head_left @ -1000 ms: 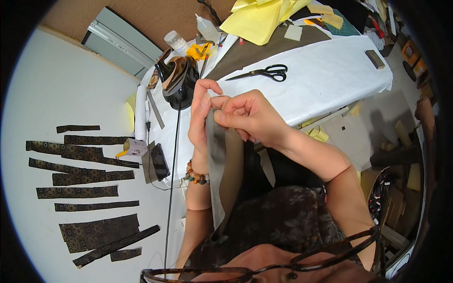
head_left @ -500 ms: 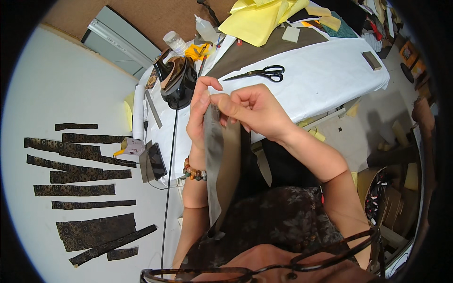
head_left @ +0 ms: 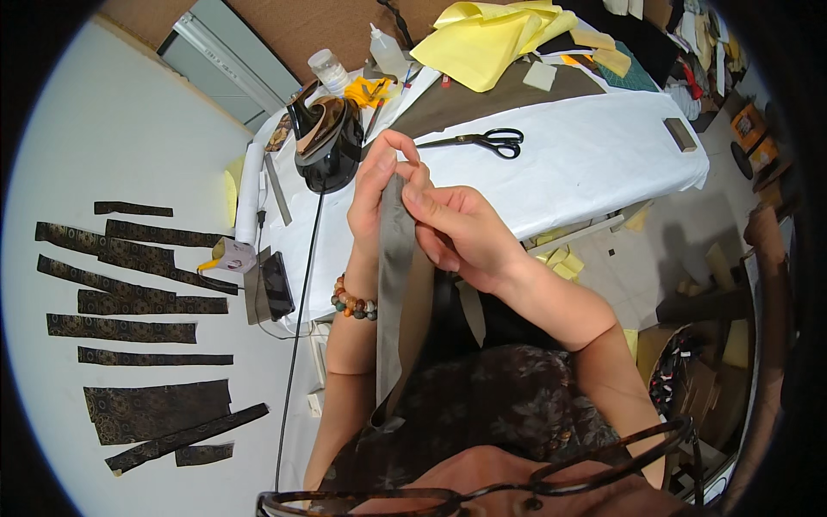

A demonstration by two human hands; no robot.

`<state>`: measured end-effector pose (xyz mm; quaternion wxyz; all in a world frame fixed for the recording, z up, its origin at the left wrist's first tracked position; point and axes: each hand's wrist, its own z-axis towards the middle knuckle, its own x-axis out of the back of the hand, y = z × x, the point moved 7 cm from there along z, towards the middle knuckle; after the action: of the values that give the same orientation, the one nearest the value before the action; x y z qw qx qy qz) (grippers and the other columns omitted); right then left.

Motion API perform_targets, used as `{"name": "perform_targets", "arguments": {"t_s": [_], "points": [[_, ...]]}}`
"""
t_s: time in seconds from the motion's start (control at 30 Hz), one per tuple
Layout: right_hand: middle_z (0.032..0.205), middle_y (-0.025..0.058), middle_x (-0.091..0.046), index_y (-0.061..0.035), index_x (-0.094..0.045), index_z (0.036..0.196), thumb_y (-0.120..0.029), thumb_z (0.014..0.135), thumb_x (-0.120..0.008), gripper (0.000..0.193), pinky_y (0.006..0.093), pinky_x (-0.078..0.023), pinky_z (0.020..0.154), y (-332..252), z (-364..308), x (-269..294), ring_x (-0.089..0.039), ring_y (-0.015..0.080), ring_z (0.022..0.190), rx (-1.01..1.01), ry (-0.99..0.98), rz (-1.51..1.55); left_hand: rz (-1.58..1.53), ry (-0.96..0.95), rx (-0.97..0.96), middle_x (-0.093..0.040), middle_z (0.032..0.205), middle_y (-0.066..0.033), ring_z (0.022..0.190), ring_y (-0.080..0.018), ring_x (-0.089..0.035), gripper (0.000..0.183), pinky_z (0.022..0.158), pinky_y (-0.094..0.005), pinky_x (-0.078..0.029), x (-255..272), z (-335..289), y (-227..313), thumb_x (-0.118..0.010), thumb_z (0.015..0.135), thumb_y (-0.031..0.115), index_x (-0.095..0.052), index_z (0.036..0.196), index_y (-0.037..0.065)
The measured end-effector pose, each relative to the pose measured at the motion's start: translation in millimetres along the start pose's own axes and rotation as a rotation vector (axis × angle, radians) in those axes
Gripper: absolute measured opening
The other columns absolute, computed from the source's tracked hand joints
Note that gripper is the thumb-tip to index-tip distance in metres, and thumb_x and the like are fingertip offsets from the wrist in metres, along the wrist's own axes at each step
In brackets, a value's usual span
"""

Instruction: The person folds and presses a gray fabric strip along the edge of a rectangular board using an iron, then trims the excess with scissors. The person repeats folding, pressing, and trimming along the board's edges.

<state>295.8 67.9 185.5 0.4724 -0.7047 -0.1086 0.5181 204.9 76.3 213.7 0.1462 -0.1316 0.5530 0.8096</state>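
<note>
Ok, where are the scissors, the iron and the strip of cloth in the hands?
scissors (head_left: 482,141), head view, on the black handles and blades' joint.
iron (head_left: 326,138), head view, on its dark body.
strip of cloth (head_left: 392,284), head view, on its hanging middle.

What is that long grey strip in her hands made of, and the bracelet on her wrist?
The grey strip looks like thin woven fabric, matte; it hangs limp and folds where both hands pinch it. The bracelet seems to be polished round beads, stone or wood, brown and greenish; which one is unclear.
</note>
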Motion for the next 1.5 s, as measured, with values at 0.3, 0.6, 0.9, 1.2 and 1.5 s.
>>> {"name": "perform_targets", "arguments": {"t_s": [0.3, 0.6, 0.9, 1.2, 1.5], "points": [[0.056, -0.0057, -0.048, -0.0125, -0.06, 0.074, -0.026, 0.097, -0.068, 0.028, 0.0212, -0.026, 0.045, 7, -4, -1, -0.039, 0.0039, 0.046, 0.117, 0.025, 0.093, -0.018, -0.04, 0.028, -0.041, 0.053, -0.0035, 0.05, -0.0099, -0.034, 0.028, 0.049, -0.0254, -0.027, -4, 0, -1, -0.042, 0.1, 0.033, -0.041, 0.098, 0.005], [0.058, -0.0045, -0.053, -0.0112, -0.059, 0.076, -0.024, 0.097, -0.067, 0.026, 0.0205, -0.026, 0.043, 13, 9, 8, -0.039, 0.0034, 0.044, 0.177, 0.031, -0.071, -0.007, 0.03, -0.003, -0.045, 0.052, -0.0042, 0.045, -0.0068, -0.035, 0.029, 0.044, -0.0215, -0.025, 4, 3, 2, -0.045, 0.099, 0.033, -0.045, 0.096, 0.004], [0.056, 0.0009, -0.056, -0.0082, -0.062, 0.074, -0.042, 0.1, -0.061, 0.042, 0.0202, -0.034, 0.043, 16, -4, -4, -0.048, 0.0069, 0.045, -0.03, -0.007, 0.111, -0.099, 0.043, -0.008, -0.045, 0.05, -0.0036, 0.044, -0.0086, -0.036, 0.028, 0.044, -0.0224, -0.028, 13, 10, 0, -0.043, 0.102, 0.032, -0.047, 0.095, 0.005], [0.054, -0.004, -0.047, -0.0141, -0.057, 0.07, -0.035, 0.098, -0.065, 0.036, 0.0219, -0.025, 0.044, 22, 3, -9, -0.036, 0.0054, 0.045, -0.039, -0.023, 0.185, -0.038, 0.059, -0.009, -0.045, 0.05, -0.0035, 0.042, -0.008, -0.033, 0.026, 0.042, -0.0226, -0.024, 11, 11, 1, -0.045, 0.1, 0.031, -0.047, 0.093, 0.006], [0.058, -0.0057, -0.051, -0.0122, -0.059, 0.072, -0.025, 0.097, -0.068, 0.03, 0.0204, -0.027, 0.044, 20, 10, -7, -0.04, 0.0035, 0.046, 0.108, -0.001, 0.071, -0.032, 0.075, -0.006, -0.044, 0.049, -0.0035, 0.041, -0.008, -0.031, 0.027, 0.042, -0.0235, -0.023, 15, 7, 5, -0.045, 0.099, 0.033, -0.047, 0.092, 0.006]]}}
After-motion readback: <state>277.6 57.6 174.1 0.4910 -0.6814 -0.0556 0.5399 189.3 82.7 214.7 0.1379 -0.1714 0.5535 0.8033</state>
